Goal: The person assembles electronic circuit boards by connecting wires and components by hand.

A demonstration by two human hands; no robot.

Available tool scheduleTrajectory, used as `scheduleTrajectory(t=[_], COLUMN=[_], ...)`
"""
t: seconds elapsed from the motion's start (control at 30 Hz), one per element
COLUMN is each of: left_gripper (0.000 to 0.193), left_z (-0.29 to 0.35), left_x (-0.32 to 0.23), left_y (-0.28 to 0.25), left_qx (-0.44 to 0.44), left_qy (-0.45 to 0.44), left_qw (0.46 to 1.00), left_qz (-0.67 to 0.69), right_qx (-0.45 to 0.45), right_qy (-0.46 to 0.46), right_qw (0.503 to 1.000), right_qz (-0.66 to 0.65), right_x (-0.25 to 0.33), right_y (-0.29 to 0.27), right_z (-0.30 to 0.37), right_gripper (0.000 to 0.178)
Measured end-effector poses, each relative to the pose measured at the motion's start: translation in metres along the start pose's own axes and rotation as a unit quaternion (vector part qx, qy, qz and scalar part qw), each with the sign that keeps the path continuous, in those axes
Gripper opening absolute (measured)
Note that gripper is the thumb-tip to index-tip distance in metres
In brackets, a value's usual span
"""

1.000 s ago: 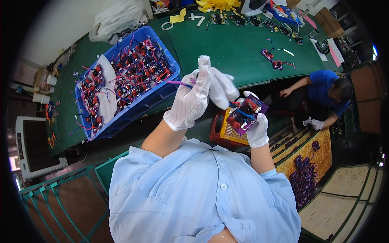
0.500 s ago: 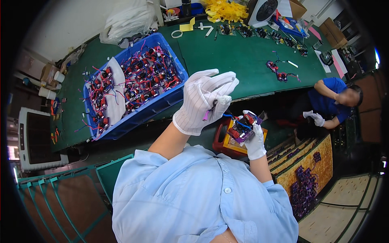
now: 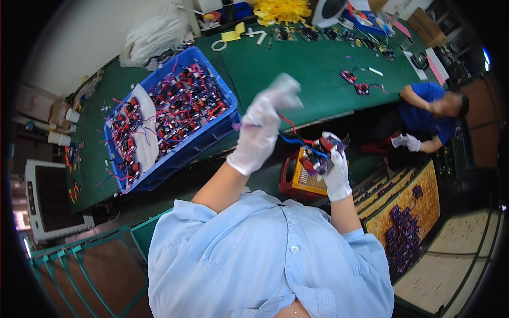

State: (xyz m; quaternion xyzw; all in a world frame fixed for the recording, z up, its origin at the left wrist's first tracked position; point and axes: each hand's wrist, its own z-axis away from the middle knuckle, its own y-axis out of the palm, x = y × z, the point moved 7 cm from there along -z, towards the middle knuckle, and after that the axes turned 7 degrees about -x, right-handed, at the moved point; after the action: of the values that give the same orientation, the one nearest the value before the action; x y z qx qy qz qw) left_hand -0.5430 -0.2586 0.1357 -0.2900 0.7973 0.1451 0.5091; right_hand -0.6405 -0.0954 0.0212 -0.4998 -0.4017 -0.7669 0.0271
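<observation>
Both of my hands wear white gloves. My right hand (image 3: 337,177) is closed around the edge of a small circuit board (image 3: 317,161) with red and dark components, held in front of my chest. Red and blue wires (image 3: 290,139) run from this board to my left hand (image 3: 261,130). The fingers of that hand are blurred by motion, but the lower ones look curled onto the wires. A purple end sticks out past the hand's left side.
A blue bin (image 3: 204,146) full of wired boards, with a white sheet among them, stands on the green table (image 3: 254,69). Two loose boards (image 3: 362,88) lie farther right. Below my hands is a yellow and red crate (image 3: 309,180). A co-worker in blue (image 3: 427,114) sits at right.
My left hand has turned and shifted slightly left, drawing the red and blue wires out. The board in my right hand has tilted a little. The whole view has shifted slightly.
</observation>
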Motion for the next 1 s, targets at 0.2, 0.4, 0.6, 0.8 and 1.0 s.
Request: scheduleTrajectory(t=[0.2, 0.4, 0.6, 0.8, 1.0], left_gripper=[0.047, 0.044, 0.028, 0.027, 0.027], left_z=[0.093, 0.075, 0.048, 0.052, 0.047], left_x=[0.141, 0.027, -0.011, -0.012, -0.018], left_y=[0.013, 0.037, 0.057, 0.043, 0.04], left_qx=[-0.125, 0.003, 0.057, 0.022, 0.039], left_qy=[-0.467, -0.13, 0.046, -0.098, -0.127], left_qw=[0.807, 0.991, 0.986, 0.995, 0.991], left_qz=[0.341, -0.033, -0.152, -0.004, 0.016], right_qx=[-0.099, -0.078, 0.077, 0.16, 0.133], right_qy=[-0.154, -0.164, -0.121, -0.088, -0.066], right_qw=[0.956, 0.899, 0.918, 0.936, 0.951], right_qz=[0.23, 0.399, 0.369, 0.3, 0.27], right_x=[0.063, 0.069, 0.064, 0.07, 0.073], right_y=[0.021, 0.036, 0.059, 0.067, 0.061], right_z=[0.001, 0.006, 0.023, 0.045, 0.049], right_gripper=[0.047, 0.064, 0.095, 0.082, 0.058])
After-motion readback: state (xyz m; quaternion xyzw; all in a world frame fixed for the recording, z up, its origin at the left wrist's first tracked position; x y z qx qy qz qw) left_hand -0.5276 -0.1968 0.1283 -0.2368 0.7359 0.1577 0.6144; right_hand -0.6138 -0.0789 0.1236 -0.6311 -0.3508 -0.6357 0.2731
